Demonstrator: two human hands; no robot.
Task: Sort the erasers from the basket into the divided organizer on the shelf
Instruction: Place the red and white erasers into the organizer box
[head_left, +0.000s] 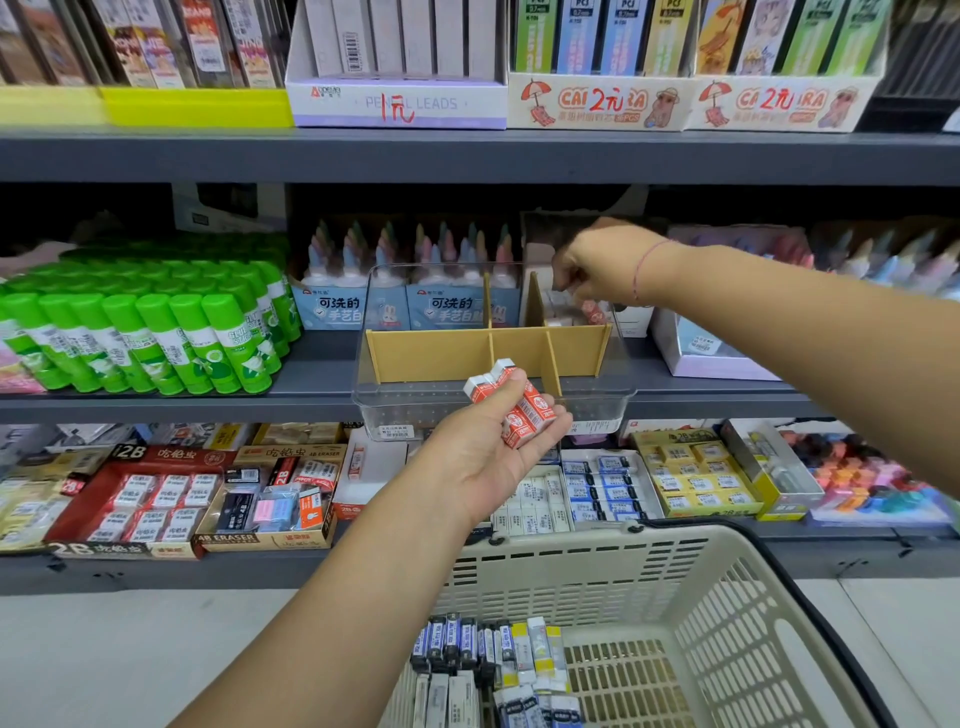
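Note:
A clear plastic organizer (431, 356) with tan cardboard dividers stands on the middle shelf. My left hand (483, 457) is palm up just in front of it and grips a bunch of red-and-white erasers (519, 410). My right hand (597, 267) reaches down into the organizer's back right compartment, fingers curled, pinching a red-and-white eraser (593, 312) above other erasers lying there. The cream basket (727, 597) sits below at the bottom right. It holds several blue, yellow and white erasers (488, 654).
Green glue sticks (156, 338) fill the shelf left of the organizer, and glue boxes (337, 306) stand behind it. Boxes of erasers (270, 499) line the lower shelf. Pencil lead boxes (400, 98) sit on the top shelf.

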